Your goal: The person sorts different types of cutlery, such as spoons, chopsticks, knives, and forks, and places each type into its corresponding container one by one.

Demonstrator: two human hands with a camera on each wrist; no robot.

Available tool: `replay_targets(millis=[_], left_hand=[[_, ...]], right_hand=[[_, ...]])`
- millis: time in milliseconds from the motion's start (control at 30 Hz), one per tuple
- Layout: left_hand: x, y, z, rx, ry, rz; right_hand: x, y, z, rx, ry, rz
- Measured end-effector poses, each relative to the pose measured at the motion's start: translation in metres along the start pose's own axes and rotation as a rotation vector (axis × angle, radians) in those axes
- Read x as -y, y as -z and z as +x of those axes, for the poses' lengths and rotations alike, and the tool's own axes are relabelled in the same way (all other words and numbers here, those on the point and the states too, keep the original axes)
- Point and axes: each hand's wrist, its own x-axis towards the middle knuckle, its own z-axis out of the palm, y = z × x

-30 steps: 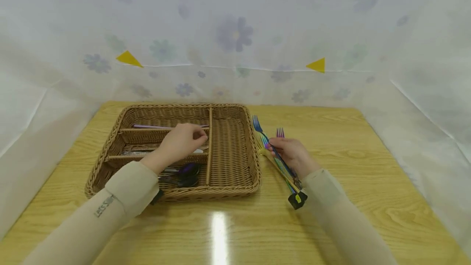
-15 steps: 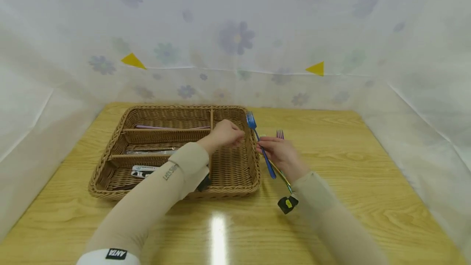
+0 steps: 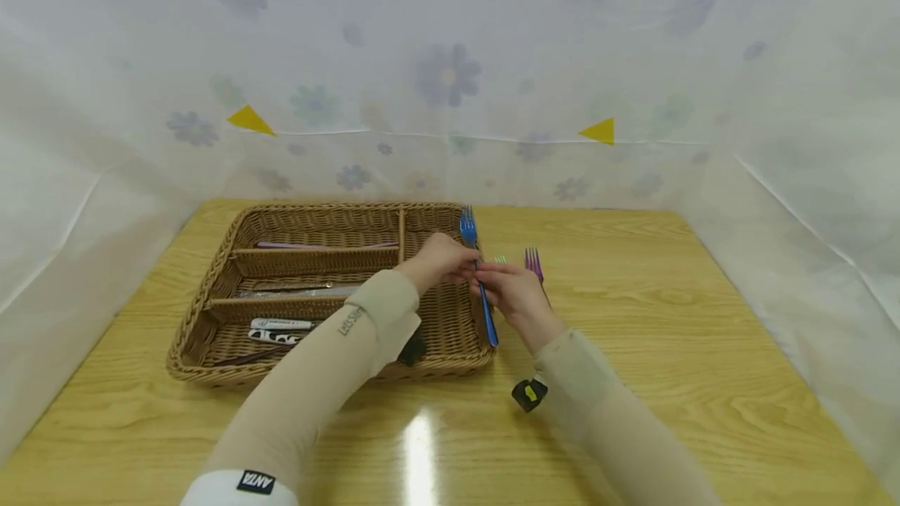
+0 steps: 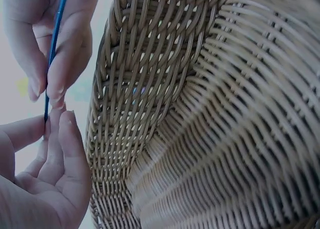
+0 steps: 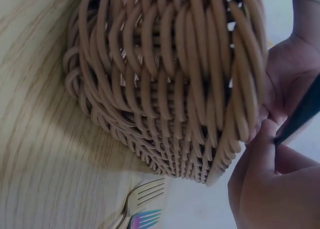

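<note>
A blue fork [image 3: 468,226] stands tines away from me over the right rim of the wicker basket [image 3: 436,369]. My right hand [image 3: 519,299] pinches its handle from the right. From the left, my left hand [image 3: 443,258] brings thumb and fingertips onto the same handle, close to the right hand's fingers. In the left wrist view the fork [image 4: 56,26] runs between the fingertips of both hands. On the table beside the basket lie a purple fork [image 3: 534,262], a gold fork [image 5: 142,194] and a rainbow fork [image 5: 145,220], partly hidden by the right hand in the head view.
The basket's left side has three compartments: a thin purple utensil [image 3: 326,245] at the back, knives [image 3: 302,291] in the middle, and patterned handles [image 3: 276,336] in front. The wide right compartment [image 3: 446,334] lies under my left hand. A flowered curtain [image 3: 450,76] hangs behind the table.
My left hand has moved right from over the left compartments to the fork. My right hand has carried the blue fork left, from above the other forks to the basket's rim.
</note>
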Motion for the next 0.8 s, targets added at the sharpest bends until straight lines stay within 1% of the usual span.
replay_targets(millis=[67, 200, 300, 400, 533, 700, 800], left_hand=[[-0.001, 0.003, 0.001, -0.021, -0.01, -0.006], [-0.001, 0.012, 0.005, -0.058, -0.024, 0.003], [0.001, 0.019, 0.007, -0.067, -0.011, 0.021], [0.004, 0.026, 0.01, -0.056, -0.003, 0.062], [0.008, 0.032, 0.014, -0.038, -0.004, 0.203], [0.013, 0.034, 0.017, -0.026, -0.02, 0.388], [0.014, 0.034, 0.017, -0.03, -0.035, 0.457]], right_hand=[[-0.001, 0.001, -0.001, 0.005, -0.006, -0.035], [-0.003, 0.006, -0.005, 0.044, 0.003, -0.098], [-0.003, 0.015, -0.007, 0.078, 0.033, -0.089], [-0.001, 0.025, -0.008, 0.085, 0.052, -0.079], [0.002, 0.034, -0.01, 0.078, 0.06, -0.096], [0.004, 0.039, -0.012, 0.063, 0.052, -0.088], [0.004, 0.04, -0.013, 0.059, 0.052, -0.077]])
